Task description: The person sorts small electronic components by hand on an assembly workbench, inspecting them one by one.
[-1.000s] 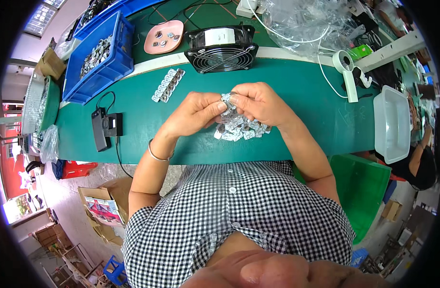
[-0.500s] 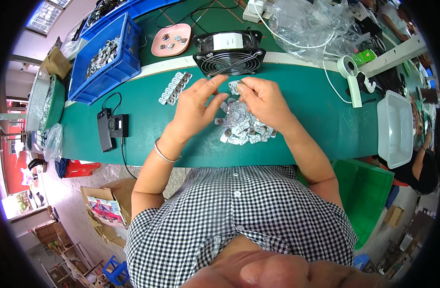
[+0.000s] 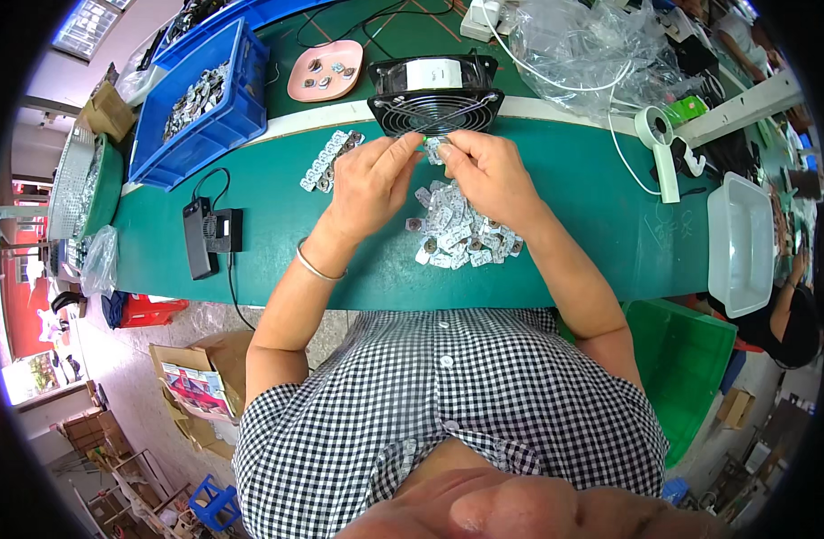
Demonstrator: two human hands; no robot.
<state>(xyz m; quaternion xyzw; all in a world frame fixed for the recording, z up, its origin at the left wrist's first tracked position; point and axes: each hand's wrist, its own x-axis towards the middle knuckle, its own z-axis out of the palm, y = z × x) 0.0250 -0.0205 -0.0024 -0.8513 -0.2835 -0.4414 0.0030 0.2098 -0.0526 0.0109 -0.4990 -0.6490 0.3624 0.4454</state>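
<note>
My right hand (image 3: 494, 178) pinches a small whitish flat part (image 3: 434, 154) between thumb and fingers, in front of the black fan. Against its upper left edge, my left hand (image 3: 373, 184) is closed in a pinch. A tiny green spot shows at those left fingertips; what they grip is too small to make out. Below both hands lies a loose pile of similar whitish parts (image 3: 457, 229), some with dark round pieces on them. Beside the left hand, more of these parts stand in neat rows (image 3: 326, 163).
A black fan (image 3: 436, 112) stands just beyond my hands. Behind to the left are a pink tray (image 3: 297, 88) with several small pieces and a blue crate (image 3: 151, 166) of parts. A black power adapter (image 3: 197, 241) lies left; a white tub (image 3: 740, 260) is far right.
My left hand has moved right and its spread thumb and finger have closed at the whitish part. My right hand keeps its hold and has tipped the part slightly.
</note>
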